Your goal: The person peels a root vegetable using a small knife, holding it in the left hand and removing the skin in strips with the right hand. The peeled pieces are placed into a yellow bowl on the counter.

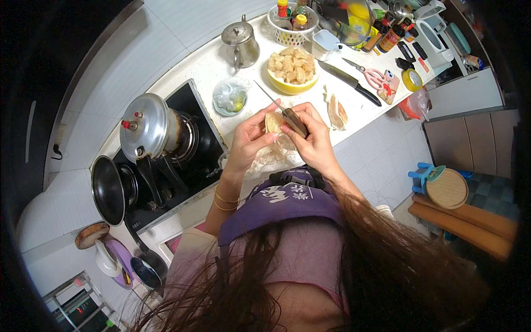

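Observation:
My left hand (pixel 254 139) pinches a pale citrus segment, pomelo by its look (pixel 274 123), partly in its membrane. A small knife with a wooden handle (pixel 295 122) is in my right hand (pixel 312 135); its thin blade points up and left, away from me. The right thumb and fingertips also touch the segment's edge. Torn membrane scraps (pixel 269 159) lie below my hands, close to the apron. Beyond them stands a yellow bowl (pixel 290 88) heaped with peeled pulp chunks (pixel 292 65). Another segment in its membrane (pixel 336 112) rests on the counter to the right.
Left is a black gas hob (pixel 199 124) with a pressure cooker (pixel 143 124) and a frying pan (pixel 108 191). A small bagged bowl (pixel 230 97) and metal pot (pixel 241 45) stand behind. A large knife (pixel 348 82), pink-handled scissors (pixel 371 76) and tape roll (pixel 412 79) lie right.

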The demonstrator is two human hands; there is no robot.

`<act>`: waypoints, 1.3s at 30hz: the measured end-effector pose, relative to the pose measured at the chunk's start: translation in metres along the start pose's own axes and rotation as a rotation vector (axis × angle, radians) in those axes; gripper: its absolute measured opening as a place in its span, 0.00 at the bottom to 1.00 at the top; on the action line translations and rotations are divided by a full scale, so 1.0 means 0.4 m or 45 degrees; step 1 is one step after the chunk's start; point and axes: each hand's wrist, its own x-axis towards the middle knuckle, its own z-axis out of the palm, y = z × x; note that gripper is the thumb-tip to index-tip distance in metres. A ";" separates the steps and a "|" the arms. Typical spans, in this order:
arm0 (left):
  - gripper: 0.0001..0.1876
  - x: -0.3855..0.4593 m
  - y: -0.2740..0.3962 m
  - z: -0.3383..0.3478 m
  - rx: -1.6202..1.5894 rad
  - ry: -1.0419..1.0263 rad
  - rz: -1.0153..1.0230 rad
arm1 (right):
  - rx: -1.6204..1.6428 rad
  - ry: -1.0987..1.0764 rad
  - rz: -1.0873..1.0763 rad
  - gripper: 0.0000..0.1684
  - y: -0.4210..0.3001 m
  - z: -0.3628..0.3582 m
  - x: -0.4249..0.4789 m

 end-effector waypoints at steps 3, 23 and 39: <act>0.31 -0.003 -0.006 -0.004 0.025 0.011 -0.019 | -0.105 -0.014 -0.048 0.13 0.006 -0.001 -0.006; 0.32 -0.011 0.001 -0.001 -0.258 0.073 -0.023 | 0.641 0.075 0.582 0.17 0.012 -0.029 0.011; 0.24 -0.007 0.012 0.033 -0.003 0.229 -0.067 | 0.629 0.058 0.614 0.08 0.018 -0.001 -0.004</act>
